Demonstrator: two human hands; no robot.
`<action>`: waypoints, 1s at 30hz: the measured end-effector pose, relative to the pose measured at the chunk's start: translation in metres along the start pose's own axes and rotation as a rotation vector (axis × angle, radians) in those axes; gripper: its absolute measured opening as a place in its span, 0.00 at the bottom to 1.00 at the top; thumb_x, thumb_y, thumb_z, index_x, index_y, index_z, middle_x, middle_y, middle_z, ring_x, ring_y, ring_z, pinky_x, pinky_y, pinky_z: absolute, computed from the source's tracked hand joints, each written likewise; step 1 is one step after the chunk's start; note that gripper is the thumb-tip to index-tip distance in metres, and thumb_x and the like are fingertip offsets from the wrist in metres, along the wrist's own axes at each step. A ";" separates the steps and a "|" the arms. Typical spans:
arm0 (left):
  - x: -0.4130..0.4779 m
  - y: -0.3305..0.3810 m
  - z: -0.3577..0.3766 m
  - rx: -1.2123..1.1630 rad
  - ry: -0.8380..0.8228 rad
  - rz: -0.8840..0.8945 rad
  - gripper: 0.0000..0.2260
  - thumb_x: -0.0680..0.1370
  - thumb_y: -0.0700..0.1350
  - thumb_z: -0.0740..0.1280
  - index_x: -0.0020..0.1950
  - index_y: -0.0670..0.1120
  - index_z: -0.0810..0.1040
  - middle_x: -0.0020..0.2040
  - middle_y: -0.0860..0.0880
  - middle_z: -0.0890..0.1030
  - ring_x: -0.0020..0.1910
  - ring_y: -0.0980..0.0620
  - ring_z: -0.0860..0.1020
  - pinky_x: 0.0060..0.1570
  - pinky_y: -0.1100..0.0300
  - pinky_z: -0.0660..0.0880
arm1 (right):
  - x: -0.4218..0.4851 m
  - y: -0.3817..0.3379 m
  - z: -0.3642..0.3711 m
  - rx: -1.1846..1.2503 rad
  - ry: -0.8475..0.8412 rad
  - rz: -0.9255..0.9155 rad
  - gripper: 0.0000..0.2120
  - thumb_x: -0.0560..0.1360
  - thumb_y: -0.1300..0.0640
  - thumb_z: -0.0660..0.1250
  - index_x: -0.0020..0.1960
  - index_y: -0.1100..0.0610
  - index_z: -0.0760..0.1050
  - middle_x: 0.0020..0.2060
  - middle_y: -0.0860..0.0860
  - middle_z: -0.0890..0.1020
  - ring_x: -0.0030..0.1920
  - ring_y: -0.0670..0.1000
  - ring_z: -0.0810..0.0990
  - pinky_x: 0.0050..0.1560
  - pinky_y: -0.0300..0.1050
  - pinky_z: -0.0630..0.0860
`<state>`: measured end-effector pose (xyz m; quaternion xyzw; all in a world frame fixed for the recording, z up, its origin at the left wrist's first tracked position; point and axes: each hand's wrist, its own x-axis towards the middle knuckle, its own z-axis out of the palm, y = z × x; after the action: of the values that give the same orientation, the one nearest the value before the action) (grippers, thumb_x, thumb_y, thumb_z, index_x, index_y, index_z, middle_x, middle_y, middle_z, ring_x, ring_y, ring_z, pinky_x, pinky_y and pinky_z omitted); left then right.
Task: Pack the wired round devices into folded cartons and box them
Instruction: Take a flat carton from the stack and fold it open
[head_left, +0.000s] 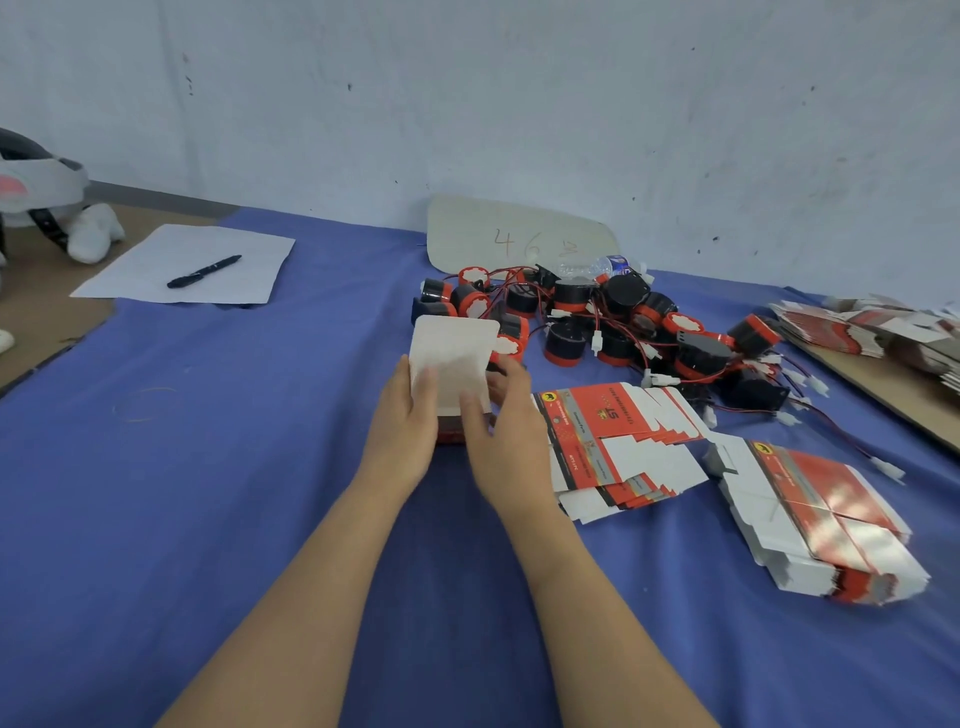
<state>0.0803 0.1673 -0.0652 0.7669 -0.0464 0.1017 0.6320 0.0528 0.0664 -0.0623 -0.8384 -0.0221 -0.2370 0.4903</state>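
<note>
We have one carton (453, 364) up between both hands, just in front of the pile of wired round devices (597, 322) and touching its near-left edge. The left hand (405, 415) grips the carton's left side with the thumb laid on the white panel. The right hand (511, 426) grips the right side, thumb in front and fingers behind. The white top flap stands open and only a strip of red shows at the base, so we judge the step to be shaping or closing this carton (we cannot tell whether a device is already inside).

If it is empty, the next move calls for freeing one hand and drawing a single device out of the pile. The red-and-black leads are tangled together, so one may drag its neighbours along. The lead then has to be tucked in before the flap is folded down.

A fan of flat cartons (623, 441) lies in front of the pile, with a banded bundle (821, 519) further front and right. More flats (883, 332) sit to the pile's right.

Everything rests on a blue cloth (208, 493). Behind the pile a cardboard sheet (519, 234) marked "46" leans on a scuffed pale wall (467, 104) — a water bottle (597, 266) lies at its foot. Well left of the pile are a paper sheet (156, 280) and a black pen (204, 271).
</note>
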 end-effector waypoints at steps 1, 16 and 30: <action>0.001 0.002 0.000 -0.103 -0.010 -0.044 0.19 0.83 0.55 0.47 0.65 0.52 0.73 0.58 0.53 0.78 0.56 0.56 0.76 0.50 0.65 0.70 | 0.001 0.002 -0.001 -0.043 -0.001 0.008 0.17 0.80 0.56 0.61 0.68 0.56 0.69 0.62 0.49 0.77 0.59 0.48 0.76 0.58 0.45 0.74; 0.002 -0.008 0.000 -0.004 0.052 -0.020 0.14 0.79 0.36 0.54 0.56 0.53 0.70 0.49 0.58 0.77 0.47 0.60 0.75 0.43 0.67 0.72 | 0.007 0.006 -0.003 0.150 0.103 0.147 0.05 0.79 0.52 0.61 0.54 0.49 0.73 0.46 0.46 0.84 0.46 0.44 0.79 0.44 0.33 0.72; -0.002 0.007 -0.004 -0.053 0.286 0.075 0.17 0.83 0.51 0.52 0.44 0.48 0.77 0.38 0.54 0.78 0.37 0.59 0.75 0.30 0.73 0.68 | 0.016 -0.008 -0.032 0.561 -0.182 0.392 0.17 0.78 0.45 0.62 0.43 0.56 0.81 0.39 0.58 0.83 0.44 0.52 0.82 0.51 0.44 0.79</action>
<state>0.0767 0.1695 -0.0584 0.7253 0.0131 0.2323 0.6479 0.0528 0.0405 -0.0364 -0.6771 0.0316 -0.0475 0.7337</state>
